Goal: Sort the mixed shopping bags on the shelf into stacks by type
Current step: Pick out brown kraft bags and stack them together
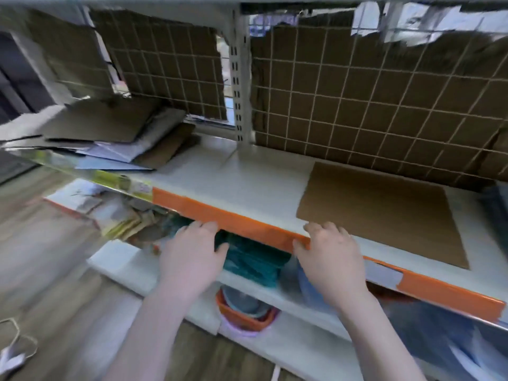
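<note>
A jumbled pile of flat brown, white and pale blue paper shopping bags (pixel 110 138) lay at the upper left of the frame on a white metal shelf (pixel 233 185) with an orange front edge strip (pixel 220 215), while a single flat brown paper bag (pixel 384 213) lay well apart at centre right on the same shelf, seemingly the start of one stack. Both hands hovered at the shelf's front edge, low in the frame, holding nothing. The left hand (pixel 189 257) had relaxed, near-straight fingers just below the orange strip; the right hand (pixel 332 257) had loosely bent fingers at the strip, though blur left it unclear whether they touched it. Behind stood a wire grid backed with torn brown cardboard (pixel 371 92). The pile overhung the shelf's left edge, so pulling one bag from beneath could likely drag the others off toward the wooden floor (pixel 41 270). Teal fabric (pixel 253 262) lay on the lower shelf.
</note>
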The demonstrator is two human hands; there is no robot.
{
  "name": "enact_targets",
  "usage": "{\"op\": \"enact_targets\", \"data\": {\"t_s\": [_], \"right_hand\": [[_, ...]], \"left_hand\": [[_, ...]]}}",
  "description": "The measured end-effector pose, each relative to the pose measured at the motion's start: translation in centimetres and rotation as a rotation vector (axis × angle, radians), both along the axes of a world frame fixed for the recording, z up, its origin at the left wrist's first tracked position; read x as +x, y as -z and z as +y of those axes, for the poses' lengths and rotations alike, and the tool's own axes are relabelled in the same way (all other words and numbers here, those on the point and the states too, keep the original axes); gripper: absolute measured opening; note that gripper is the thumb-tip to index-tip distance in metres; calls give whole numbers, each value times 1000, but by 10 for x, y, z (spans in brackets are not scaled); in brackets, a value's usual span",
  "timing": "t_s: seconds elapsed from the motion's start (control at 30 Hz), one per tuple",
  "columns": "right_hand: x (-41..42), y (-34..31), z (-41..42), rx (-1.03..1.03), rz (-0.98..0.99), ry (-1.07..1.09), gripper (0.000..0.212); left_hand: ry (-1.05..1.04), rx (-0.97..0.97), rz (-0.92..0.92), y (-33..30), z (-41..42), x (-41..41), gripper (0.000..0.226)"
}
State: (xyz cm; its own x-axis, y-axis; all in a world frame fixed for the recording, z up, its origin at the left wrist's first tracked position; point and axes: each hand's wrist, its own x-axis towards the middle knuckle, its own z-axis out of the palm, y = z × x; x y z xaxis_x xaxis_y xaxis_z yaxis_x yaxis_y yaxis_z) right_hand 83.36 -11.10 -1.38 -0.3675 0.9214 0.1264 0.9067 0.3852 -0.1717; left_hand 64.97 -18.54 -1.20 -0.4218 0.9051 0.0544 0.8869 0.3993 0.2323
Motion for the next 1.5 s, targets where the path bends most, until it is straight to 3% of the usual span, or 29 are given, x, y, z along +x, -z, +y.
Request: {"op": "enact_targets", "data": {"t_s": [0.3, 0.67, 0.83, 1.2, 1.5], "right_hand": [[-176, -7, 2, 26, 105, -67, 35], [-395, 2, 80, -2, 198, -5, 37], [-456, -11, 99, -54, 170, 50, 32], [-577, -8, 101, -101, 138, 295, 43], [-661, -2, 95, -116, 49, 438, 46]], "left_hand": [[-162, 147, -60, -6, -10, -173, 28], [-186, 172, -46, -11, 70, -389, 35], [-161, 218, -80, -19, 101, -464, 28], [-82, 198, -119, -6, 140, -620, 39], [-137, 120, -111, 23, 144, -726, 59]]}}
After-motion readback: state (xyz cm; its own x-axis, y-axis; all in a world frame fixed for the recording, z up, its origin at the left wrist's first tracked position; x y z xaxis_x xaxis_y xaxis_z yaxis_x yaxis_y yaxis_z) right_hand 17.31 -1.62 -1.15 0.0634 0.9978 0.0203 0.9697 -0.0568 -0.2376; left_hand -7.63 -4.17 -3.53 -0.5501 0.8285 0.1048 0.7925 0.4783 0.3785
